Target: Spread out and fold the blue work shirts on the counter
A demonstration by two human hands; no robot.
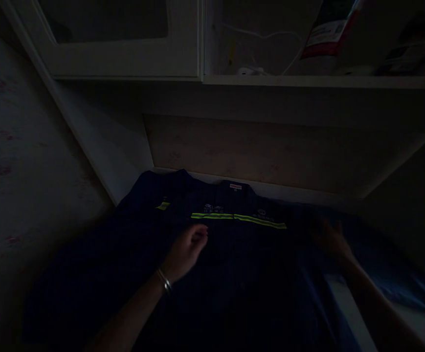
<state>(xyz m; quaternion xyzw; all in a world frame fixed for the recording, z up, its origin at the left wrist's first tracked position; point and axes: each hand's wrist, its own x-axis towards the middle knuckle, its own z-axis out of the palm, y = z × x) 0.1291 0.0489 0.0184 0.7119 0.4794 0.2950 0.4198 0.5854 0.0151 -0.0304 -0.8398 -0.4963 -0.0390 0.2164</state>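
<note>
A dark blue work jacket lies spread out with its collar away from me. Yellow-green reflective strips cross its chest, below pale printed lettering, and a small label shows inside the collar. Over the jacket's chest, just under the strip, is my left hand, its fingers curled in and no cloth visible between them. My right hand is at the sleeve on the right side, fingers apart and somewhat blurred. Whether it touches the cloth is too dark to tell.
Lighter blue cloth lies to the right, beside a pale surface. White cabinets hang above, with a cable and a red-and-white packet on the open shelf. A flowered wall stands at left.
</note>
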